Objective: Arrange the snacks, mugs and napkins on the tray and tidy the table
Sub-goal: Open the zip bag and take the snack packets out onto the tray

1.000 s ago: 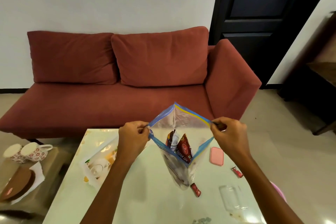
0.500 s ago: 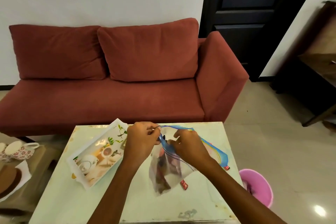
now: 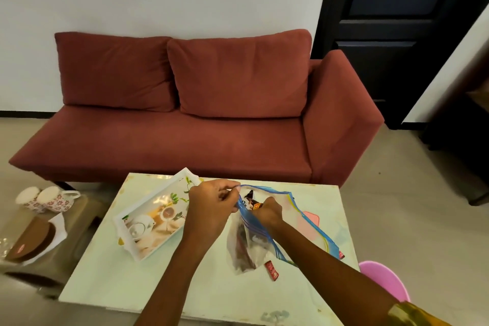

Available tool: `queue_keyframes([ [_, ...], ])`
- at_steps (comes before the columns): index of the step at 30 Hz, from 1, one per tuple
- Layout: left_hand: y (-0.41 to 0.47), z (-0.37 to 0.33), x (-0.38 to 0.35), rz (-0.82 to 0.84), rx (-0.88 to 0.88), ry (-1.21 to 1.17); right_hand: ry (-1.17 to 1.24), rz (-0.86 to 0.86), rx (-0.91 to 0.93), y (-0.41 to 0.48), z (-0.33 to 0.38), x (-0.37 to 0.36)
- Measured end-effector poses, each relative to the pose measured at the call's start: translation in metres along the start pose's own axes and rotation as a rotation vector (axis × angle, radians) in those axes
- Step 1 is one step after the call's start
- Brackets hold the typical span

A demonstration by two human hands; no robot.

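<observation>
zip bag: a clear plastic zip bag (image 3: 248, 243) with a blue seal strip stands on the pale table, right of centre, its mouth pulled open and its lower part sagging on the tabletop.
bag contents: snack packets show through the plastic; a dark one with orange print (image 3: 251, 202) pokes up at the mouth.
left hand: the left hand (image 3: 211, 209) pinches the bag's near-left rim between thumb and fingers, closed tight on the blue strip.
right hand: the right hand (image 3: 268, 210) reaches into the mouth of the bag, fingers curled around the dark packet; how firmly it grips cannot be told.
loose snack: a small red sachet (image 3: 272, 270) lies flat on the table just beside the bag's bottom; another red bit (image 3: 341, 255) peeks out at the bag's right edge.
pink item: a flat pink piece (image 3: 312, 217) lies under the far flap of the bag.
tray: a white tray (image 3: 156, 213) with a teapot print sits left of the bag, tilted, its far end raised.
table: pale green tabletop (image 3: 158, 286), worn at the edges.
side stool: to the left, a low surface holds two flowered mugs (image 3: 50, 198) and a brown plate (image 3: 34, 238) on white napkins (image 3: 59, 222).
bin: a pink bin (image 3: 381, 282) stands on the floor right of the table.
beyond: a red sofa (image 3: 185, 119) against a white wall, a dark door (image 3: 391, 34) to its right.
</observation>
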State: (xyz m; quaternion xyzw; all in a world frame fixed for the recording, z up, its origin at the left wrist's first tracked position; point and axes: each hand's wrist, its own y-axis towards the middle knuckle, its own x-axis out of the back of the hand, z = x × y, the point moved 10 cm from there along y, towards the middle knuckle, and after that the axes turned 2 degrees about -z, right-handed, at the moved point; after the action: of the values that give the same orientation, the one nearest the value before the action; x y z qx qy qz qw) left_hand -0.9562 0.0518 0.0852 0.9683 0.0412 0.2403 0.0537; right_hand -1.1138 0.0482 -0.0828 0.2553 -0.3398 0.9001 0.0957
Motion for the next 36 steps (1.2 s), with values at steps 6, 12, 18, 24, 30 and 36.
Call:
queue_keyframes([
  [6,0.006,0.015,0.023,-0.124,0.035,0.061,0.055,-0.100,0.214,-0.008,0.032,0.006],
  [12,0.009,0.040,0.051,-0.275,0.127,0.087,0.297,0.118,0.423,-0.032,0.066,0.002],
  [18,0.005,0.085,0.100,-0.422,0.203,0.098,0.466,0.220,0.482,-0.040,0.093,-0.009],
  [24,0.024,0.149,0.160,-0.425,0.307,0.058,0.631,0.225,0.476,-0.018,0.138,-0.037],
  [30,0.049,0.214,0.214,-0.425,0.397,-0.020,0.726,0.042,0.358,0.033,0.148,-0.068],
  [36,0.080,0.265,0.241,-0.389,0.415,0.037,0.619,-0.186,0.192,0.097,0.120,-0.116],
])
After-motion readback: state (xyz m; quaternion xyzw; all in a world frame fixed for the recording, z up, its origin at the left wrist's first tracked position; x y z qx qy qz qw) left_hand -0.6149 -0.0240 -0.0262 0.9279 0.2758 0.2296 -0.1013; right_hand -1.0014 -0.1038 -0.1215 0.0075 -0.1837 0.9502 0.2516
